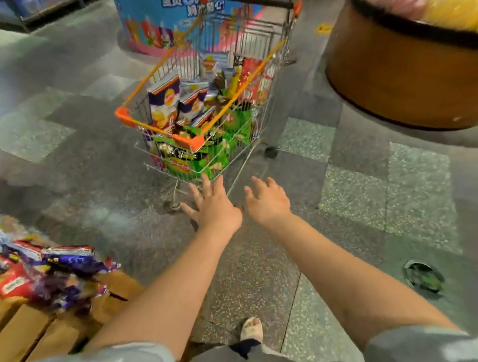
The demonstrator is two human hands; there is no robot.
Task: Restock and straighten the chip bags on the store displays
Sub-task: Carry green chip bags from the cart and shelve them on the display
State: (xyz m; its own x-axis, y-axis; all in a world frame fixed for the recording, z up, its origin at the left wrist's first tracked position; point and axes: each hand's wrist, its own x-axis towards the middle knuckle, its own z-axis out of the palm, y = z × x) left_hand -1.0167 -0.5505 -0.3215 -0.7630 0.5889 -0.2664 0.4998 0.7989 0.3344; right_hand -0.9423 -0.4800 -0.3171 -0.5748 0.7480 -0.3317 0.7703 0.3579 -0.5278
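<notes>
A wire shopping cart (129,117) with orange rim trim stands ahead on the stone floor. It is filled with chip bags: white and purple bags (165,104) on top, green bags (198,158) lower down, red bags (251,79) at the right. Both my arms stretch forward. My left hand (215,206) is open with fingers spread, just short of the cart's near corner. Beside it, my right hand (267,201) is open too and holds nothing. More chip bags (52,269), red and purple, lie on a wooden display (18,334) at the lower left.
A round wooden display tub (418,72) heaped with yellow bags stands at the right. A round blue promotional stand (158,18) sits behind the cart. A dark floor fitting (423,276) is at the lower right. My shoe (251,329) shows below.
</notes>
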